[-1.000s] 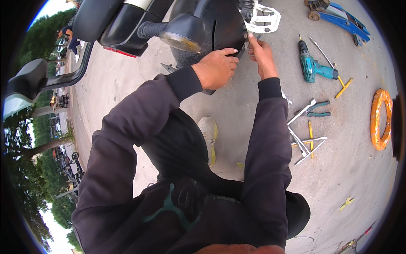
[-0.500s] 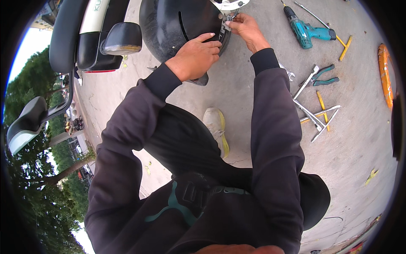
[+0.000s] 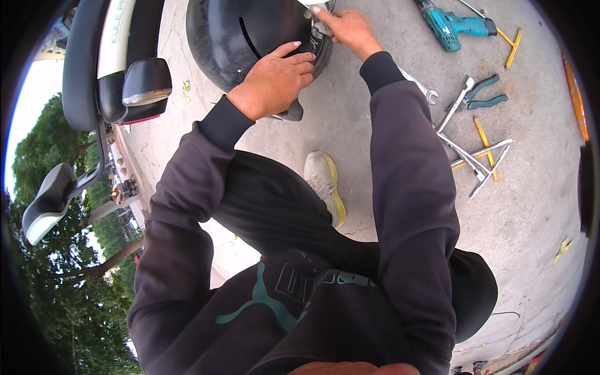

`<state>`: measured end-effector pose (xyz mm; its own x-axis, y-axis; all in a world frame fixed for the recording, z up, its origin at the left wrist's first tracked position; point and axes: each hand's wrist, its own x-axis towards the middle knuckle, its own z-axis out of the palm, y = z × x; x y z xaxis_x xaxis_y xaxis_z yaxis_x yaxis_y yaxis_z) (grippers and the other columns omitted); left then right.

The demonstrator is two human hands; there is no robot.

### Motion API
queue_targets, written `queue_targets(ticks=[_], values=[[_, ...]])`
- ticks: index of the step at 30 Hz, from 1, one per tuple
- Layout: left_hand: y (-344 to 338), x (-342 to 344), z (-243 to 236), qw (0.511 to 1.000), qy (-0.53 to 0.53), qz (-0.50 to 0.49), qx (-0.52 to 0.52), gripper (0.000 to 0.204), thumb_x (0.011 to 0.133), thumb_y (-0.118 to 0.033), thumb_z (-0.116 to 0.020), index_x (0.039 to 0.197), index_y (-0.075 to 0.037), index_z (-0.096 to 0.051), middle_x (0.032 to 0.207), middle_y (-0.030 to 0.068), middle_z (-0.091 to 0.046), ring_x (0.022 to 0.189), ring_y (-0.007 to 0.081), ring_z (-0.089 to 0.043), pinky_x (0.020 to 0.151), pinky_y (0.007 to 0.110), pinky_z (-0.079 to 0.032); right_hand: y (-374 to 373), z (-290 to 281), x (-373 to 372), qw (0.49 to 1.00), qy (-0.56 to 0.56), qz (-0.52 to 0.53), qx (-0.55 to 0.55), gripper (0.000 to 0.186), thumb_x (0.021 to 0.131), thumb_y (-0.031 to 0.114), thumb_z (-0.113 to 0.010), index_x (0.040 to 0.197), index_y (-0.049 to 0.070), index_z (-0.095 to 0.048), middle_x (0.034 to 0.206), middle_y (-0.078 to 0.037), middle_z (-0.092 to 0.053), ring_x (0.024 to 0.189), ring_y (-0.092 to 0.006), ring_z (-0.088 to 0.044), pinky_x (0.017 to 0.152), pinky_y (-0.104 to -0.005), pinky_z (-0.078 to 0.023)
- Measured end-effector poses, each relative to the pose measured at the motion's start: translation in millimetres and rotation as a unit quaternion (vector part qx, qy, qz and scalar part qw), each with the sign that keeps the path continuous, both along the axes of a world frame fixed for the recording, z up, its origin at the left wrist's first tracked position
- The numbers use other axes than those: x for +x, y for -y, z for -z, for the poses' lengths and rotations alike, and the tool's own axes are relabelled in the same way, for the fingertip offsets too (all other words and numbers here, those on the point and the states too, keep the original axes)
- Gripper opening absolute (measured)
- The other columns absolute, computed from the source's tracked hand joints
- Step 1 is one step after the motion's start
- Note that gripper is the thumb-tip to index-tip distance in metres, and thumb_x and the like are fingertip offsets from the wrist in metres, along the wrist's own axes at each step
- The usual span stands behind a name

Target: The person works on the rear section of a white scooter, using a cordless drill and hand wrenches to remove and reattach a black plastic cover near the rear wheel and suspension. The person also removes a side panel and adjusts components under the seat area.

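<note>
A large black rounded plastic shell (image 3: pixel 215 47) with a narrow slot stands at the top, cut off by the picture's edge. My left hand (image 3: pixel 270 82) rests on its near side, fingers stretched out along the surface. At the shell's right edge, metal fittings (image 3: pixel 320 28) show beside a strip of white. Against those fittings my right hand (image 3: pixel 353 31) is closed, its thumb pointing toward the white strip and its other fingers curled underneath. Whatever lies between those fingers is hidden.
On the concrete at right lie a teal drill (image 3: pixel 445 28), a yellow T-handle tool (image 3: pixel 514 49), pliers (image 3: pixel 487 99), an open-ended wrench (image 3: pixel 424 87) and crossed metal wrenches (image 3: pixel 465 156). A black-and-white padded part (image 3: pixel 114 56) and a mirror (image 3: pixel 47 190) stand at left.
The view has shifted, with the shell and both hands now farther left and up. My right thumb has moved from a pinch on a small metal piece to lie straighter along the fitting.
</note>
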<state>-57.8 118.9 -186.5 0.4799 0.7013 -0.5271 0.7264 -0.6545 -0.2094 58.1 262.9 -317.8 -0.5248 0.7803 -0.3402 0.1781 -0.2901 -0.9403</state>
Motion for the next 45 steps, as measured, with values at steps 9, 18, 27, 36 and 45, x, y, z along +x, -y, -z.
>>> queue_targets(ticks=[9, 18, 27, 36, 45], values=[[2, -1, 0, 1.0, 0.022, -0.012, 0.012, 0.031, 0.078, -0.017, -0.074, 0.107, -0.008, -0.068, 0.125, 0.0017, -0.062, 0.138, 0.0179, -0.042, 0.121, 0.042, -0.023, 3, 17, 3, 0.99, -0.134, -0.028, -0.031, 0.045, 0.089, 0.042, -0.07, 0.099, -0.002, -0.07, 0.076, -0.007, -0.067, 0.071, -0.0201, -0.063, 0.067, -0.0345, -0.051], [0, 0, 0, 1.0, 0.011, -0.009, 0.011, 0.03, 0.078, -0.016, -0.073, 0.107, -0.008, -0.067, 0.124, 0.0001, -0.062, 0.138, 0.0178, -0.042, 0.121, 0.041, -0.023, 5, 11, 6, 0.961, -0.238, 0.074, -0.116, 0.051, 0.09, 0.047, -0.065, 0.086, -0.003, -0.072, 0.076, -0.016, -0.069, 0.074, -0.0205, -0.067, 0.068, -0.0355, -0.051], [0, 3, -1, 1.0, 0.017, -0.013, 0.013, 0.028, 0.078, -0.015, -0.073, 0.104, -0.009, -0.066, 0.123, 0.0012, -0.062, 0.138, 0.0175, -0.043, 0.121, 0.041, -0.023, 10, 18, -13, 0.981, -0.131, 0.085, 0.119, 0.055, 0.089, 0.049, -0.064, 0.088, -0.005, -0.071, 0.083, -0.027, -0.068, 0.082, -0.0359, -0.069, 0.074, -0.0448, -0.052], [-2, 2, -1, 1.0, 0.016, -0.004, 0.015, 0.029, 0.078, -0.016, -0.072, 0.106, -0.009, -0.066, 0.124, 0.0021, -0.062, 0.138, 0.0173, -0.042, 0.121, 0.041, -0.023, 0, 18, -10, 0.984, 0.052, 0.051, 0.164, 0.066, 0.094, 0.059, -0.049, 0.084, -0.002, -0.071, 0.079, -0.026, -0.067, 0.079, -0.0368, -0.068, 0.075, -0.0435, -0.052], [0, 1, 0, 1.0, 0.024, -0.009, 0.004, 0.028, 0.08, -0.015, -0.072, 0.107, -0.008, -0.066, 0.121, 0.0009, -0.062, 0.138, 0.0177, -0.042, 0.121, 0.041, -0.024, 13, 39, -17, 0.95, -0.31, 0.022, -0.02, 0.053, 0.091, 0.047, -0.065, 0.128, 0.009, -0.063, 0.124, -0.017, -0.068, 0.109, -0.039, -0.065, 0.094, -0.0462, -0.049]])
